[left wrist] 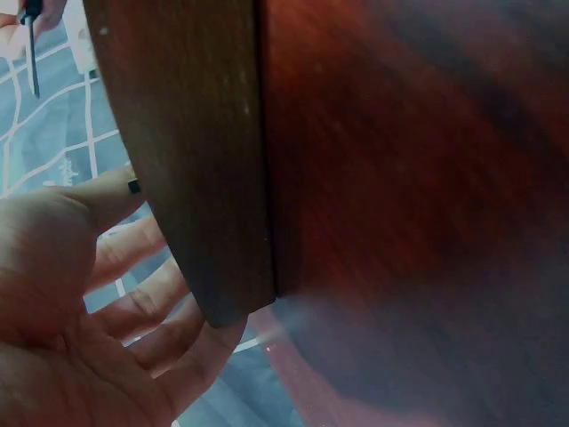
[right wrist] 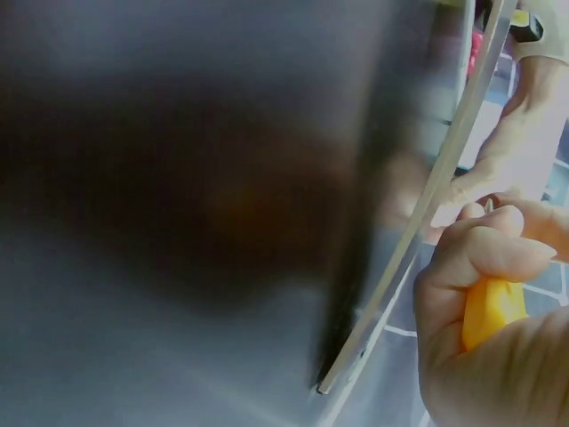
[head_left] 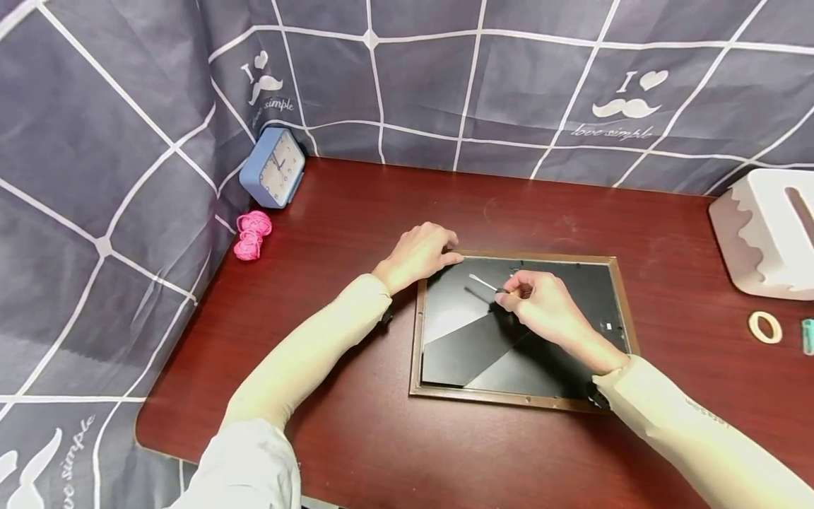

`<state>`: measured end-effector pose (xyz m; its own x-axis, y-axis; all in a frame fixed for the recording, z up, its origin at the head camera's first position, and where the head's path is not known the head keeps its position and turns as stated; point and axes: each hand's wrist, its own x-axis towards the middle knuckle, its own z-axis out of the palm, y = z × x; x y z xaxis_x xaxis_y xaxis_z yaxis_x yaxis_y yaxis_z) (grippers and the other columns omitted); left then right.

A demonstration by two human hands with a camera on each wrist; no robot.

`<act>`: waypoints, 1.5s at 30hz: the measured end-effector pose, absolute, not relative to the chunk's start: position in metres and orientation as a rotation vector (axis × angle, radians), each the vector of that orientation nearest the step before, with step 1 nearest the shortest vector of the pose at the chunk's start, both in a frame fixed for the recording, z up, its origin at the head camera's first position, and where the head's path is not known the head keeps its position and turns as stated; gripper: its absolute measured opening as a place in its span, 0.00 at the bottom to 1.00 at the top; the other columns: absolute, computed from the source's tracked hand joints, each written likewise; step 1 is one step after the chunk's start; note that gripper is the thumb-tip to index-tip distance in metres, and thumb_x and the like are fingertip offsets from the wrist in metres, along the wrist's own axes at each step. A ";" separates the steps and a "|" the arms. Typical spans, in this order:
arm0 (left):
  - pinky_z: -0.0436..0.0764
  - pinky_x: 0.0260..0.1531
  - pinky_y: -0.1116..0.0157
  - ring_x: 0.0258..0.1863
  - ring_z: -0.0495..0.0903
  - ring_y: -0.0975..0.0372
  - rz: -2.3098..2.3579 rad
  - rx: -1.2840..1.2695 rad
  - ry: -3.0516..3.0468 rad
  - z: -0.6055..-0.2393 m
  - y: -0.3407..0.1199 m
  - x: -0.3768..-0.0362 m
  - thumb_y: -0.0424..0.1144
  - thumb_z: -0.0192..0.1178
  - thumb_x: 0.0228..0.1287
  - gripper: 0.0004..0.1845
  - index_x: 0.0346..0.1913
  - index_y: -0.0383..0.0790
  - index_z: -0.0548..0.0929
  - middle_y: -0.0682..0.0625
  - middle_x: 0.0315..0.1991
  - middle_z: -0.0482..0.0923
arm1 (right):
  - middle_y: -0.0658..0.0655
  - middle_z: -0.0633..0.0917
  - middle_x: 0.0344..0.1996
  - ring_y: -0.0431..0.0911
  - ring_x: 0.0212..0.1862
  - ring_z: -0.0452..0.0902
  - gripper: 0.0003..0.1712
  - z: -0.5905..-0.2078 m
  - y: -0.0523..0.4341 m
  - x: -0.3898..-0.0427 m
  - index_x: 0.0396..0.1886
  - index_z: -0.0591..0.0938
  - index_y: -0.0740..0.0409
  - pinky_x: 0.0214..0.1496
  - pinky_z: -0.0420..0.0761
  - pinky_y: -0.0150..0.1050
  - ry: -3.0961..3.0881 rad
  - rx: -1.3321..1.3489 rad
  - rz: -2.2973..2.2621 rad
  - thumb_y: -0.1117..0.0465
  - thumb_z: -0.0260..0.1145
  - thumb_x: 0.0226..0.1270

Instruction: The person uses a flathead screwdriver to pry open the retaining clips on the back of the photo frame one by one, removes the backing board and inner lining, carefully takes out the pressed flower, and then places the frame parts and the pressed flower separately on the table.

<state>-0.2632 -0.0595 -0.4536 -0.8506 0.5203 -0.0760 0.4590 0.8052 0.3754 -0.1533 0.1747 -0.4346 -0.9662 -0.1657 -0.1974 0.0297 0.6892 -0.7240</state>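
From the head camera, one brown-rimmed picture frame (head_left: pixel 615 283) lies flat on a dark red wooden table (head_left: pixel 356 205), its glossy black back facing up, just right of the table's middle. The left hand (head_left: pixel 420 253) rests on the frame's far left corner with its fingers curled over the rim. The right hand (head_left: pixel 540 302) sits over the black panel and pinches a thin screwdriver (head_left: pixel 483 283) whose pale shaft points far and left. Around the table hangs a grey cloth (head_left: pixel 95 141) with a white grid and moustache prints. At the far left stand one blue square clock (head_left: pixel 275 168) and one bundle of pink cord (head_left: pixel 251 235). At the right edge are a white box (head_left: pixel 766 226) with a wavy side, one pale tape ring (head_left: pixel 764 327) and a small green thing (head_left: pixel 807 336), cut off by the picture's edge.

The left wrist camera shows the frame's smooth brown corner (left wrist: pixel 213 178) close up, the left hand's fingers (left wrist: pixel 133 302) lying slightly bent behind it; the table beside it is blurred.

The right wrist camera is mostly blur. The right hand's fingers (right wrist: pixel 484 258) close round a yellow handle (right wrist: pixel 489 311), and a long pale edge, probably the frame's rim (right wrist: pixel 418 231), runs slantwise past them.
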 end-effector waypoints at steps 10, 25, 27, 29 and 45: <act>0.90 0.40 0.50 0.43 0.90 0.54 0.443 0.748 2.875 -0.448 -0.070 -0.256 0.54 0.69 0.76 0.12 0.46 0.53 0.95 0.54 0.47 0.93 | 0.50 0.86 0.22 0.41 0.29 0.77 0.07 -0.431 0.176 -0.148 0.39 0.88 0.56 0.33 0.73 0.35 2.675 -0.085 -1.130 0.57 0.72 0.71; 0.88 0.34 0.52 0.36 0.87 0.55 0.458 0.644 2.861 -0.442 -0.098 -0.222 0.55 0.74 0.70 0.10 0.38 0.55 0.97 0.55 0.36 0.92 | 0.53 0.87 0.23 0.41 0.27 0.78 0.08 -0.425 0.180 -0.144 0.42 0.89 0.57 0.30 0.75 0.34 2.674 -0.056 -1.134 0.56 0.72 0.72; 0.87 0.33 0.54 0.34 0.86 0.56 0.473 0.629 2.849 -0.441 -0.102 -0.214 0.55 0.73 0.71 0.10 0.37 0.55 0.97 0.55 0.33 0.91 | 0.53 0.87 0.24 0.40 0.27 0.79 0.08 -0.423 0.180 -0.144 0.42 0.89 0.57 0.29 0.76 0.34 2.666 -0.060 -1.140 0.56 0.72 0.73; 0.87 0.33 0.54 0.32 0.85 0.57 0.495 0.643 2.835 -0.442 -0.105 -0.207 0.53 0.73 0.71 0.09 0.36 0.55 0.96 0.55 0.31 0.90 | 0.54 0.88 0.26 0.40 0.27 0.80 0.09 -0.422 0.180 -0.143 0.43 0.89 0.58 0.28 0.77 0.34 2.657 -0.062 -1.145 0.56 0.72 0.73; 0.89 0.41 0.60 0.31 0.83 0.62 0.796 0.573 2.615 -0.468 -0.115 -0.144 0.45 0.69 0.59 0.27 0.62 0.40 0.89 0.46 0.42 0.92 | 0.52 0.89 0.29 0.44 0.34 0.78 0.04 -0.418 0.174 -0.137 0.39 0.90 0.54 0.39 0.76 0.36 2.659 -0.239 -1.038 0.60 0.72 0.75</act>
<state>-0.1444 -0.1153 -0.4680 -0.8583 0.4698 -0.2063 0.2754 0.7610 0.5875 -0.1371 0.1745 -0.4179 -0.9482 -0.2512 -0.1944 -0.0530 0.7286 -0.6829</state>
